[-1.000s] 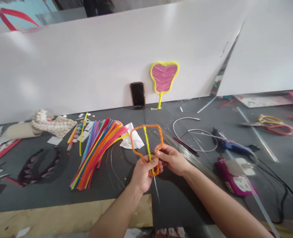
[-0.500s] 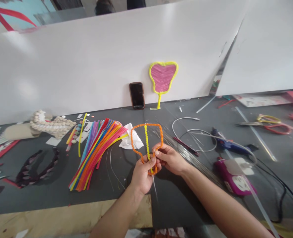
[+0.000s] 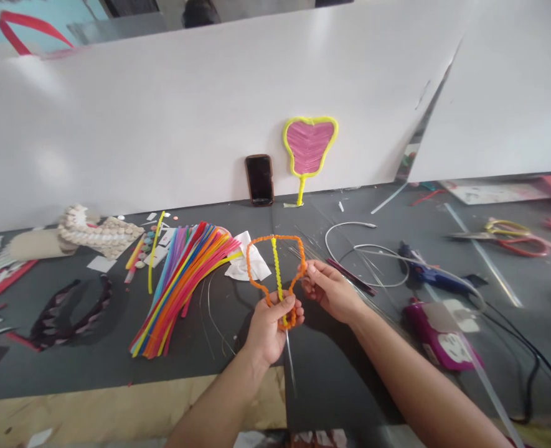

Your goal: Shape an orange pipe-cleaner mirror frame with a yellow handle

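Between my hands is a frame of twisted orange pipe cleaner (image 3: pixel 248 264), bent into a wide loop that narrows towards the bottom. A twisted yellow pipe cleaner (image 3: pixel 276 264) runs down its middle. My left hand (image 3: pixel 271 323) is closed around the narrow lower part, where a thin clear stick (image 3: pixel 290 358) pokes out below. With thumb and finger, my right hand (image 3: pixel 329 287) pinches the loop's right side at its lower bend. Propped upright against the white board stands a yellow-edged shape (image 3: pixel 309 146) filled with pink strands, on a yellow stem.
A bundle of coloured pipe cleaners (image 3: pixel 182 292) lies left of my hands, beside a crumpled white tissue (image 3: pixel 251 261). A phone (image 3: pixel 259 180) leans on the white board (image 3: pixel 163 118). To the right are wires, a blue glue gun (image 3: pixel 434 270), a magenta box (image 3: pixel 436 339) and scissors (image 3: pixel 508 235).
My right hand has slid outward and up along the loop's right side, away from my left hand. My left hand keeps its hold on the lower part.
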`<state>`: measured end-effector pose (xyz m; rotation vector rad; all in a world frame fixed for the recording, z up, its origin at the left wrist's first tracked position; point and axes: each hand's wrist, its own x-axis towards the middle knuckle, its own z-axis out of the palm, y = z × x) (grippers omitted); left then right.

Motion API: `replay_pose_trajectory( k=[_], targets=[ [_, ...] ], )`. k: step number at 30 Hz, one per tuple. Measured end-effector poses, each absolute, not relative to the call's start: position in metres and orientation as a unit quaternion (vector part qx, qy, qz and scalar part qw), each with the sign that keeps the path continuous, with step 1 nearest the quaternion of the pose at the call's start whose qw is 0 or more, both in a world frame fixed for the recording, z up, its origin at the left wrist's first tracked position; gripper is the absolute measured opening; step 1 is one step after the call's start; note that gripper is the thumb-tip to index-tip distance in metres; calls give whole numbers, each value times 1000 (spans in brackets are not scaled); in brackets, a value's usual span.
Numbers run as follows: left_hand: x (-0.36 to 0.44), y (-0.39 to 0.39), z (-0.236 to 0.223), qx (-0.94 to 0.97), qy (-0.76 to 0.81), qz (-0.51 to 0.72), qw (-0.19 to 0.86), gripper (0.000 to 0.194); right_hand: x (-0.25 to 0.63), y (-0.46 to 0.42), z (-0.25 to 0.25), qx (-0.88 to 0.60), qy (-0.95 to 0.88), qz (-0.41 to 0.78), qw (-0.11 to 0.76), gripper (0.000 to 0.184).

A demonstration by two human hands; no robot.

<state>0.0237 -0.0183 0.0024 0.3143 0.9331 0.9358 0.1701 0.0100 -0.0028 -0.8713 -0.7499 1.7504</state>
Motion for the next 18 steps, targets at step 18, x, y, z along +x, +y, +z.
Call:
replay_pose_trajectory(
  k=[18],
  targets=[
    [26,-19,1,152,459,433,761,26,168,10,-4,-351,-299,738,493,25]
  ],
)
